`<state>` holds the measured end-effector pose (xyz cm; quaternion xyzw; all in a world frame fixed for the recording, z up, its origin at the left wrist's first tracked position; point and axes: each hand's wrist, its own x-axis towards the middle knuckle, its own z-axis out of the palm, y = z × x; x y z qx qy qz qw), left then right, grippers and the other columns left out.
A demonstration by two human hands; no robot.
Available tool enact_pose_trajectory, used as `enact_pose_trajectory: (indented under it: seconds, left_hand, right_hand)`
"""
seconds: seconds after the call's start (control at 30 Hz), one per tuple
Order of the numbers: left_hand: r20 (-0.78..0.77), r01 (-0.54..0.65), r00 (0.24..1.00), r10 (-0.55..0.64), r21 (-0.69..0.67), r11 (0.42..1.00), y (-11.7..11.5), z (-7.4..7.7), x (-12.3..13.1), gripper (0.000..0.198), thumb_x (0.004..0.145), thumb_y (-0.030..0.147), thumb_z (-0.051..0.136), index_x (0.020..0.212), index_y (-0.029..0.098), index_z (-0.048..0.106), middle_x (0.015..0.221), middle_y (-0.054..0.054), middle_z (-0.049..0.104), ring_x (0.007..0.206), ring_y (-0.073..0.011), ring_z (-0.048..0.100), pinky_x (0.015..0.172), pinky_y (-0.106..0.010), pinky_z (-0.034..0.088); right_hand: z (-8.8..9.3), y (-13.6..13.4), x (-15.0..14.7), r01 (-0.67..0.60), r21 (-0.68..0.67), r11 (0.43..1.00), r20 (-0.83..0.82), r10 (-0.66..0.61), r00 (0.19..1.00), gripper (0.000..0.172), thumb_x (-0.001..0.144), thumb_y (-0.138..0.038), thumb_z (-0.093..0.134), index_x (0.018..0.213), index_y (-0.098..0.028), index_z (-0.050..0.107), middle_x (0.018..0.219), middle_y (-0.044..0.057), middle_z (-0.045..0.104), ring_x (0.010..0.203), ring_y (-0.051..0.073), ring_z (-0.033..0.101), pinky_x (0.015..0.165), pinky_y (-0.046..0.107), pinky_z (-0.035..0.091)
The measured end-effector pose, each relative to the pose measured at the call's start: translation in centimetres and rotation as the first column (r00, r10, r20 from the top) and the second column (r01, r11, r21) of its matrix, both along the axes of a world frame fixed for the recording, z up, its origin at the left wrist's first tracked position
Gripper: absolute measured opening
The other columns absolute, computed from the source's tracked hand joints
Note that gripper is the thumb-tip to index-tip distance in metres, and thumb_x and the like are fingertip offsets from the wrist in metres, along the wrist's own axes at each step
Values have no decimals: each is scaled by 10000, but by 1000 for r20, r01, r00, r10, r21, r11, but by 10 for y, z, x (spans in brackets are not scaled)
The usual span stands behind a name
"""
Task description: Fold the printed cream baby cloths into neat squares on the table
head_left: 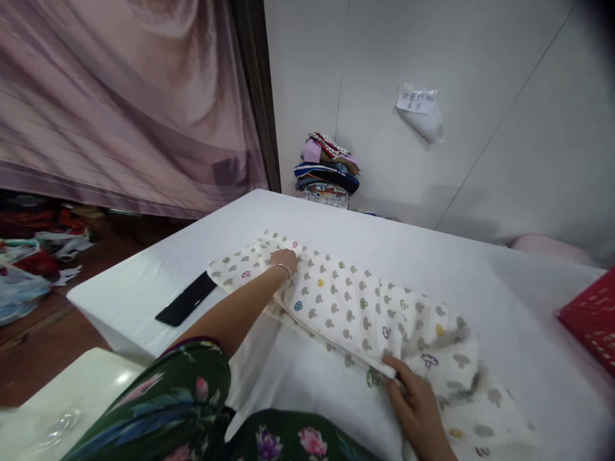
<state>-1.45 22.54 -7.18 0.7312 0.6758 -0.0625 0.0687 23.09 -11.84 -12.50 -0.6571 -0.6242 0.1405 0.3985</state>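
A white cloth (346, 301) printed with grey and coloured mushrooms lies across the table, partly folded over itself and crumpled toward the right. My left hand (284, 258), with a bracelet at the wrist, is closed on the cloth near its far left part; its fingertips are mostly hidden. At the near edge, my right hand (416, 403) pinches the folded border between thumb and fingers. A black phone (186, 299) lies flat on the table, beside the cloth's left end.
The table (230, 224) has a white cover. Folded clothes (329, 169) are stacked beyond its far edge, against the wall. A red perforated container (593, 320) stands at the right edge. A pale stool (72, 403) is at lower left, and a pink curtain (144, 96) hangs behind.
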Motion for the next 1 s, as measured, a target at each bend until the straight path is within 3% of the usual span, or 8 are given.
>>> enact_pose_trajectory:
  seconds: [0.17, 0.43, 0.6, 0.73, 1.0]
  left_hand:
    - [-58, 18, 998, -20, -25, 1000, 12, 8, 6, 388, 706, 367, 612, 1022, 151, 675, 1033, -215, 654, 1020, -324, 592, 827, -423, 468]
    - [-98, 11, 995, -19, -85, 996, 14, 16, 9, 322, 556, 202, 716, 875, 160, 712, 958, -194, 684, 953, -341, 620, 785, -423, 494]
    - [-52, -54, 997, 52, -40, 998, 8, 18, 7, 389, 564, 188, 706, 949, 130, 693, 1044, -233, 648, 1007, -352, 600, 767, -416, 500]
    - [5, -137, 990, 138, -26, 990, 4, 21, -11, 391, 601, 214, 662, 984, 142, 683, 1074, -235, 638, 1004, -337, 604, 735, -390, 508]
    - [122, -203, 970, 212, -85, 976, -4, 34, -68, 240, 664, 286, 596, 789, 110, 699, 773, -195, 685, 748, -270, 662, 648, -307, 496]
  right_hand:
    - [-1, -1, -1, 18, 8, 1000, -53, -18, 998, 295, 804, -349, 544, 1050, -232, 658, 937, 21, 711, 808, 193, 676, 683, 188, 531]
    - [-7, -3, 2, 92, 108, 990, -126, -79, 989, 259, 765, -372, 585, 972, -254, 686, 922, 8, 715, 816, 214, 679, 701, 219, 545]
    - [-2, -9, 3, 149, 159, 976, -239, -109, 965, 235, 740, -357, 604, 897, -217, 708, 853, 23, 719, 769, 221, 681, 668, 218, 548]
    - [0, -11, 4, 218, 152, 964, -309, -163, 937, 235, 735, -346, 605, 880, -194, 710, 847, 36, 716, 772, 217, 672, 690, 242, 547]
    - [1, -8, 7, 227, 170, 959, -318, -165, 934, 241, 715, -330, 616, 868, -164, 702, 822, 49, 708, 739, 202, 657, 677, 267, 538]
